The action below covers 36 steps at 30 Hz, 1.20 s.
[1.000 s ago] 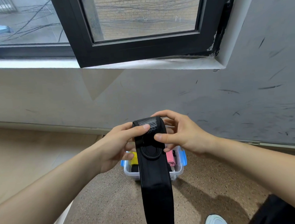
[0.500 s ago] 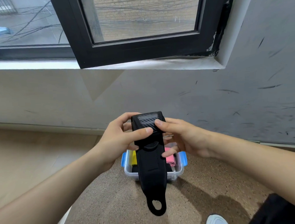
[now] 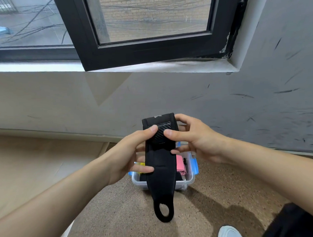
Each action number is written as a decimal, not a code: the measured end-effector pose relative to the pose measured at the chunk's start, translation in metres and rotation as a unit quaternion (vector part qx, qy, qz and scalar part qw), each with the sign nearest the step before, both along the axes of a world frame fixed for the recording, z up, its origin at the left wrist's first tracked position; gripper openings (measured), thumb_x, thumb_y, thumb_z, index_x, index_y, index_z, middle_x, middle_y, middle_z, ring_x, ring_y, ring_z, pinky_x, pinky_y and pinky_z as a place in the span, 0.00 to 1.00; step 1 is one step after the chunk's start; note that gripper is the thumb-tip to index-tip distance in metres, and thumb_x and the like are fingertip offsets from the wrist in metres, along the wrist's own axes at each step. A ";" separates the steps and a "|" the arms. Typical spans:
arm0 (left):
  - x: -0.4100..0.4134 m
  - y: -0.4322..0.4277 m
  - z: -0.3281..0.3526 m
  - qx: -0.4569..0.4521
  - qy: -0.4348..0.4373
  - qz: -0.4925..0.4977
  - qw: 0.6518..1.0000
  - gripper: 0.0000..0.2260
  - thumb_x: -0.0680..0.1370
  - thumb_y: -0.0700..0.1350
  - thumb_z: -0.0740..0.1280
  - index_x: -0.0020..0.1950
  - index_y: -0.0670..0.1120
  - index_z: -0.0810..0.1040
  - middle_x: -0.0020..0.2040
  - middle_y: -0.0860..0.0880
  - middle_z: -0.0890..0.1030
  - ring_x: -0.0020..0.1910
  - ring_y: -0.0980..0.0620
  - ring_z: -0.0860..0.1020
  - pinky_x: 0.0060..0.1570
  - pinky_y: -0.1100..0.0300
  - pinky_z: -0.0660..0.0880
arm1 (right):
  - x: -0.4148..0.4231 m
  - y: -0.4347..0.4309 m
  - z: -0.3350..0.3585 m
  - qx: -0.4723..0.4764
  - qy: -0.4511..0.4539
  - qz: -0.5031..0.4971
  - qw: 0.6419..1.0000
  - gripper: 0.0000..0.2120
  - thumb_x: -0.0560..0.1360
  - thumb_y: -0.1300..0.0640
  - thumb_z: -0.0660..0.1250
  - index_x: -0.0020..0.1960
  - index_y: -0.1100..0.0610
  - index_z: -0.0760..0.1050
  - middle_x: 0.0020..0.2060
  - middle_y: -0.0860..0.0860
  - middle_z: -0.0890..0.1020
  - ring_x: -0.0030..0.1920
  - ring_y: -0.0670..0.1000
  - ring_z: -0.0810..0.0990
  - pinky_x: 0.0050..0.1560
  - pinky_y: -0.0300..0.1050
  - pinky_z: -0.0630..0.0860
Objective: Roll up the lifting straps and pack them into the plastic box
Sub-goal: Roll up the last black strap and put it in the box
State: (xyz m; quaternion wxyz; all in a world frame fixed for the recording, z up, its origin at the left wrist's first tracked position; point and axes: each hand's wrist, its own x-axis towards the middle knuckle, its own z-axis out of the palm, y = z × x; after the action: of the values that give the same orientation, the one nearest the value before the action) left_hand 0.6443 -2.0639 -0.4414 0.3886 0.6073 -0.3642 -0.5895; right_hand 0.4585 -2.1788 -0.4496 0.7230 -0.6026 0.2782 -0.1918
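Your left hand [image 3: 125,155] and right hand [image 3: 194,140] pinch the partly rolled black strap [image 3: 161,172] above the plastic box [image 3: 188,181], looped tail hanging loose. A pink roll [image 3: 181,164], seemingly a strap, lies inside already; this one needs finishing and packing.

I hold the strap [image 3: 160,164] between my hands: left hand [image 3: 125,155] at its left edge, right hand [image 3: 196,141] at its right, thumbs on its upper front. Its looped end hangs before the box [image 3: 183,184], which sits on the floor [image 3: 120,209] below, near the wall [image 3: 169,96]. My shoe [image 3: 229,233] lies right of it, nearer me.
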 end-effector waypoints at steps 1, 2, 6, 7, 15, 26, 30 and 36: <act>0.000 -0.001 0.001 0.008 0.010 0.005 1.000 0.26 0.73 0.69 0.67 0.66 0.57 0.79 0.59 0.49 0.86 0.57 0.47 0.85 0.50 0.53 0.80 | 0.000 0.000 -0.002 -0.012 -0.004 -0.003 1.000 0.21 0.76 0.59 0.74 0.67 0.55 0.75 0.59 0.58 0.84 0.57 0.57 0.85 0.47 0.49 0.83; 0.000 -0.001 0.001 0.012 0.019 0.010 1.000 0.26 0.72 0.68 0.66 0.65 0.57 0.80 0.59 0.48 0.86 0.56 0.47 0.86 0.50 0.53 0.79 | 0.000 -0.001 -0.003 -0.030 -0.005 -0.005 1.000 0.21 0.75 0.60 0.74 0.67 0.55 0.74 0.59 0.60 0.83 0.58 0.59 0.84 0.48 0.50 0.84; -0.001 -0.002 -0.001 0.006 0.039 0.038 0.999 0.26 0.71 0.66 0.69 0.64 0.55 0.81 0.58 0.47 0.86 0.50 0.50 0.86 0.44 0.57 0.78 | 0.000 -0.001 -0.008 -0.117 -0.008 0.023 0.993 0.26 0.74 0.65 0.76 0.68 0.52 0.73 0.62 0.61 0.79 0.60 0.62 0.81 0.42 0.50 0.84; -0.001 -0.002 -0.002 0.000 0.040 0.045 0.998 0.25 0.71 0.64 0.71 0.64 0.55 0.81 0.57 0.48 0.86 0.48 0.51 0.86 0.42 0.59 0.78 | 0.000 -0.001 -0.009 -0.136 -0.008 0.035 0.990 0.27 0.73 0.66 0.76 0.68 0.52 0.72 0.62 0.60 0.79 0.60 0.63 0.80 0.41 0.51 0.84; 0.001 -0.004 -0.005 -0.090 0.009 0.073 0.993 0.25 0.70 0.51 0.80 0.65 0.53 0.78 0.56 0.49 0.86 0.52 0.48 0.86 0.40 0.58 0.79 | -0.005 -0.003 0.001 -0.113 0.044 0.059 0.991 0.25 0.74 0.60 0.76 0.68 0.47 0.73 0.64 0.56 0.78 0.57 0.60 0.83 0.38 0.48 0.83; -0.002 -0.001 -0.010 -0.199 -0.072 0.080 0.974 0.29 0.66 0.45 0.81 0.64 0.56 0.78 0.57 0.44 0.84 0.51 0.46 0.86 0.41 0.57 0.80 | -0.008 -0.005 0.009 0.046 0.069 0.089 0.993 0.24 0.76 0.43 0.71 0.68 0.54 0.77 0.56 0.54 0.83 0.54 0.58 0.83 0.38 0.46 0.83; -0.001 -0.001 -0.007 -0.174 -0.066 0.076 0.980 0.30 0.68 0.48 0.80 0.69 0.59 0.76 0.57 0.48 0.86 0.53 0.48 0.86 0.40 0.57 0.81 | -0.004 -0.002 0.008 0.051 0.058 0.057 0.995 0.27 0.75 0.42 0.70 0.67 0.58 0.77 0.53 0.58 0.83 0.53 0.59 0.82 0.38 0.46 0.84; -0.003 0.001 0.001 -0.093 -0.032 0.064 0.993 0.18 0.78 0.53 0.72 0.67 0.59 0.78 0.58 0.51 0.86 0.53 0.49 0.86 0.35 0.61 0.78 | 0.000 0.003 0.002 0.049 0.079 0.021 0.995 0.25 0.78 0.39 0.65 0.64 0.57 0.80 0.47 0.54 0.83 0.45 0.54 0.80 0.38 0.47 0.83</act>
State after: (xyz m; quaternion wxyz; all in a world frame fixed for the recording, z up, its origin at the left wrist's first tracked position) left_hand 0.6413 -2.0627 -0.4401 0.4687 0.6093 -0.3900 -0.5069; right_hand 0.4585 -2.1759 -0.4477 0.7311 -0.5859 0.3306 -0.1140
